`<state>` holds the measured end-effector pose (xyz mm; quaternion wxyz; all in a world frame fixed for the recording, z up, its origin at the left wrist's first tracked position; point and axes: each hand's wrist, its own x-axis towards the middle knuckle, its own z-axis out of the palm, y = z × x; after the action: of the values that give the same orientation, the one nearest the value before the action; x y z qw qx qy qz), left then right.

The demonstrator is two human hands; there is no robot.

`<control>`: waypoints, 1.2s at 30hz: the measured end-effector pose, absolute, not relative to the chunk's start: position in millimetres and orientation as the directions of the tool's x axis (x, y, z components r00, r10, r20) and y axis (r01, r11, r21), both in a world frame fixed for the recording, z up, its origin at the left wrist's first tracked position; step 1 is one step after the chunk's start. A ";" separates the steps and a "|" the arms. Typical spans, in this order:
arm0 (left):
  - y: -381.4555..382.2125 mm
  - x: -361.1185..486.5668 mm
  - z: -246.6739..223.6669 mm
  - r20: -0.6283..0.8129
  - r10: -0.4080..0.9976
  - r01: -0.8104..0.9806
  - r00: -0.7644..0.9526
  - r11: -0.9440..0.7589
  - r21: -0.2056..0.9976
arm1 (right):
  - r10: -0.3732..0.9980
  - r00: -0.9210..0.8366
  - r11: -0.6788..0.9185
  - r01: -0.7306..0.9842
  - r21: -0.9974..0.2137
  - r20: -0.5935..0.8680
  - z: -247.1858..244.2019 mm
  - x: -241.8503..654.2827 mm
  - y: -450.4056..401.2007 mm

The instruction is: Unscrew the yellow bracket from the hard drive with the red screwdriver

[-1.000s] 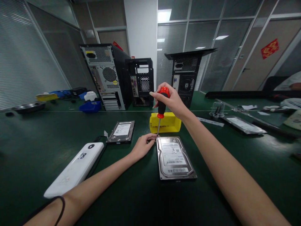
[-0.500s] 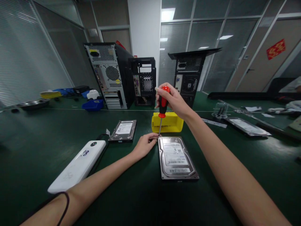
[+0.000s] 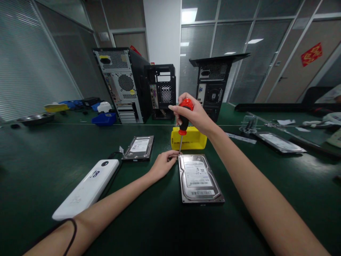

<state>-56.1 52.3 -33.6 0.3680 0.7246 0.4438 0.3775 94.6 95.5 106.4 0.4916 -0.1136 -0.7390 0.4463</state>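
A silver hard disk drive [image 3: 198,177] lies flat on the green table, labels facing up. My right hand [image 3: 195,112] is wrapped round the handle of a red and black screwdriver [image 3: 183,122], held nearly upright. The screwdriver's tip rests at the drive's far left corner. By that same corner, my left hand [image 3: 162,165] has its fingers and thumb closed against the drive's edge, close to the tip. Any screw there is too small to make out. Just behind the drive stands a yellow bin [image 3: 195,138].
A second hard drive [image 3: 140,147] and a white power bank [image 3: 87,188] with a cable lie to the left. Computer cases [image 3: 119,85] stand at the back. Another drive [image 3: 279,142] and a clear cup [image 3: 249,124] are on the right, with a blue bin [image 3: 103,119] far left.
My right hand has turned on the screwdriver handle, its thumb now reaching further left. The screwdriver leans slightly more. My left hand and the drive stay in place.
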 end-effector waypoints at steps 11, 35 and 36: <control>52.9 -54.5 -34.0 0.214 0.925 0.371 0.315 -0.327 0.869 | 0.625 -0.431 0.611 -0.247 -0.752 0.650 108.0 90.1 91.2; 50.2 -54.7 -30.2 0.218 0.929 0.392 0.301 -0.329 0.859 | 0.745 -0.306 0.557 -0.205 -0.805 0.593 105.4 93.9 102.8; 50.5 -54.7 -30.6 0.219 0.928 0.391 0.301 -0.329 0.859 | 0.756 -0.321 0.530 -0.211 -0.821 0.571 105.2 94.3 104.0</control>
<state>-54.7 50.5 -30.6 0.3568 0.7233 0.4562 0.3762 94.3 104.0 105.2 0.5473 -0.1994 -0.6824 0.4417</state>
